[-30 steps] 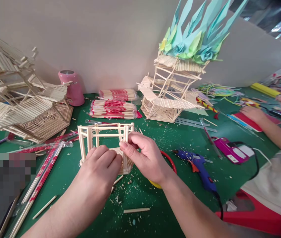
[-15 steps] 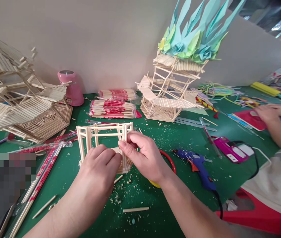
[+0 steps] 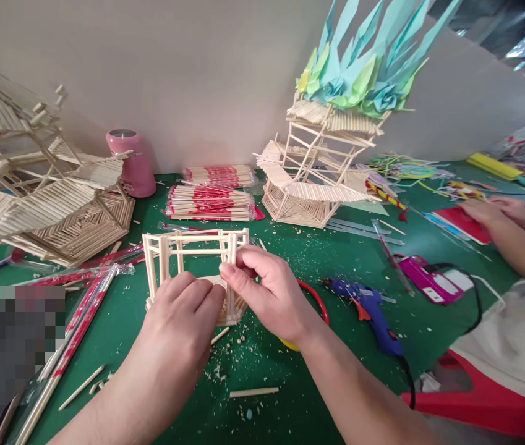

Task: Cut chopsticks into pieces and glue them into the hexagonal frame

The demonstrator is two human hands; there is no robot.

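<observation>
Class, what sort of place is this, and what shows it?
Likely a craft room or workshop: a glue gun lies on the green table, with packs of wooden sticks and a stick model topped with folded paper farther back.

Small stick frame (image 3: 164, 256) stood on green table (image 3: 327, 395). Right front post pinched by right hand (image 3: 264, 293), thumb facing in. Left hand (image 3: 185, 315) curled at frame's front; grip hidden. Blue glue gun (image 3: 370, 306) laid to the right. Wrapped stick bundles (image 3: 211, 203) stacked behind. Loose stick (image 3: 254, 392) left up front, debris scattered.
</observation>
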